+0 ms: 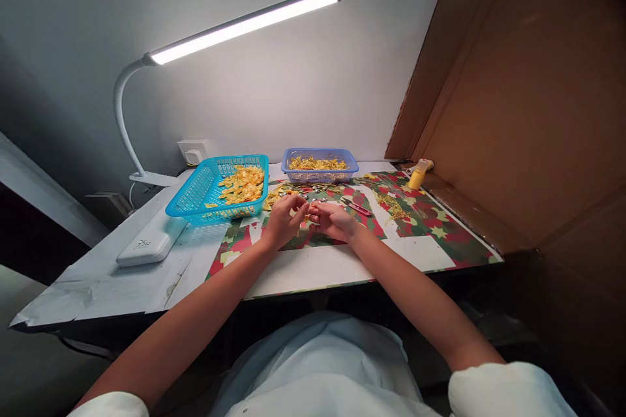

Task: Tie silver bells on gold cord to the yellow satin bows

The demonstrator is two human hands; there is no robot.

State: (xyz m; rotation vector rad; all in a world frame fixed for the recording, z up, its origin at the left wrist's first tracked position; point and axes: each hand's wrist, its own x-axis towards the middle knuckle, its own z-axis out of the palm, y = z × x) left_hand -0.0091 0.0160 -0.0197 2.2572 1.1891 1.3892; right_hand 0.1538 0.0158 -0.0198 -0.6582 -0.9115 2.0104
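From the head camera, we see our two hands meeting over a patterned sheet (460,241) on the table (98,280). Our left hand (284,220) has thumb and forefinger drawn in narrow, and our right hand (335,220) is likewise gathered at the fingertips. A small yellow piece (313,204) shows where the fingertips come together, mostly hidden by them; we cannot tell which hand bears it.

Just beyond our hands we have loose yellow petals (278,195) and small silvery bits (320,189). To the right of our right hand lie pink-handled snips (359,208), then a heap of gold strands (392,206), and farther off stands a yellow bottle (417,178). A turquoise basket (183,208) of yellow petals sits to the left, near a white slab (151,241). A purple basket (320,177) with more yellow pieces stands by the wall, and a lit lamp (244,29) hangs above.
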